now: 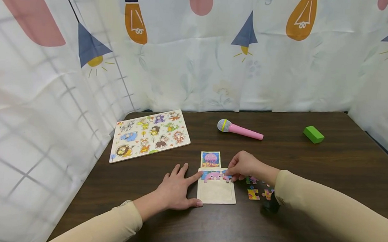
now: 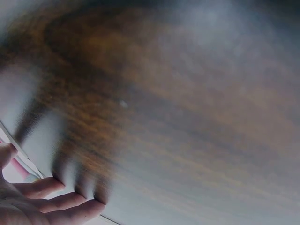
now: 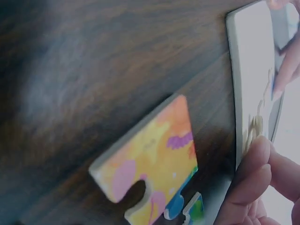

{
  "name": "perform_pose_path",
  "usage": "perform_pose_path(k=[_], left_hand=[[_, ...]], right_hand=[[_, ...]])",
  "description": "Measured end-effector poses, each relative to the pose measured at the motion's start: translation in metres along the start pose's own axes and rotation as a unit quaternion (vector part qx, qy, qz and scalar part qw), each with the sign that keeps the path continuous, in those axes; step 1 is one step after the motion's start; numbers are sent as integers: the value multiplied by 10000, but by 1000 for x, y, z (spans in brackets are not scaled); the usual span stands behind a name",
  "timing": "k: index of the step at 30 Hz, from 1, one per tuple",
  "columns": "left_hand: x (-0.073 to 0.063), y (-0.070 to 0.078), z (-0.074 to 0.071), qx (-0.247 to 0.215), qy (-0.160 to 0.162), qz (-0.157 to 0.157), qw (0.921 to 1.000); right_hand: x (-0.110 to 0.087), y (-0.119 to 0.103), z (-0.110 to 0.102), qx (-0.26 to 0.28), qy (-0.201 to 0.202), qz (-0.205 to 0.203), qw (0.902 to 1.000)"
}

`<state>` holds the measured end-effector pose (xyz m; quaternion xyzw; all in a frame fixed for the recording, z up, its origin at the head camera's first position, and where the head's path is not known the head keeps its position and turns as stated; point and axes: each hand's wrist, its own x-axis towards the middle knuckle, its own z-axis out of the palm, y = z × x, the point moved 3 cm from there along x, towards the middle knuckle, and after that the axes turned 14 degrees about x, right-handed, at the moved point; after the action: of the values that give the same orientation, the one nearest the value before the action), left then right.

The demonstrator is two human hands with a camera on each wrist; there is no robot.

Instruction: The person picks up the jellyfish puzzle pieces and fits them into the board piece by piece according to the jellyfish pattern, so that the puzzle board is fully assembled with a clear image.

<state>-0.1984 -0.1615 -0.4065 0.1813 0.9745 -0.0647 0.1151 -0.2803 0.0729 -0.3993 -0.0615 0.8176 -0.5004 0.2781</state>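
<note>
A pale wooden puzzle tray [image 1: 217, 195] lies on the dark table, with pink and blue jigsaw pieces [image 1: 211, 175] along its top edge. My left hand [image 1: 178, 191] rests at the tray's left side, fingers spread, index fingertip at the upper left corner and thumb near the lower one. At the upper right corner, my right hand [image 1: 247, 166] pinches a puzzle piece [image 1: 226, 177], partly hidden by the fingertips. Touching the tray's top is a jellyfish picture card [image 1: 211, 159]. Loose pieces [image 1: 253, 194] lie right of the tray; the right wrist view shows a yellow one [image 3: 161, 145] close up.
Behind the left hand lies a white board [image 1: 184, 138] with several cartoon animals. A pink toy microphone [image 1: 246, 132] is at the back middle, and a green block [image 1: 313, 134] at the back right. Printed curtains [image 1: 196, 76] hang behind the table and along its sides.
</note>
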Motion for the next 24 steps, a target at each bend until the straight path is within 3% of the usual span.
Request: perform_pose_path(k=[15,24], left_hand=[[-2,1,0,39,-107,-14,9999],[-3,5,-2,230,-383,5,9990]], right_hand=[[-3,0,-2,261,-115,187,9994],[-2,-2,-1,199,-193,184,9994]])
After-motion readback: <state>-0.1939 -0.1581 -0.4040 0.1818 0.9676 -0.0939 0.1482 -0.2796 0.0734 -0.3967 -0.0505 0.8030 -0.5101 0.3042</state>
